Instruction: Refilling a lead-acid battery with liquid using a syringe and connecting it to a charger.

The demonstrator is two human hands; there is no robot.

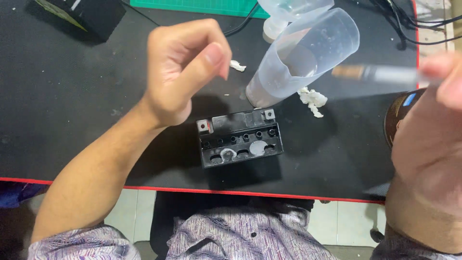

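Note:
A small black battery [239, 137] with a row of open cell holes on top sits on the black desk mat [72, 106]. My left hand [185, 65] hovers above and left of it, fingers curled loosely with thumb against forefinger, holding nothing I can see. My right hand [433, 139], close to the camera and blurred, grips a thin grey tool with a brown tip [380, 73]; the tip points toward a clear plastic cup [308, 53] standing behind the battery.
White tissue scraps [312, 100] lie by the cup. A dark round container [399, 118] sits at right, a black box [86, 14] at top left, a green cutting mat [202, 6] and cables [423, 24] at the back. The mat's red edge [192, 189] runs along the front.

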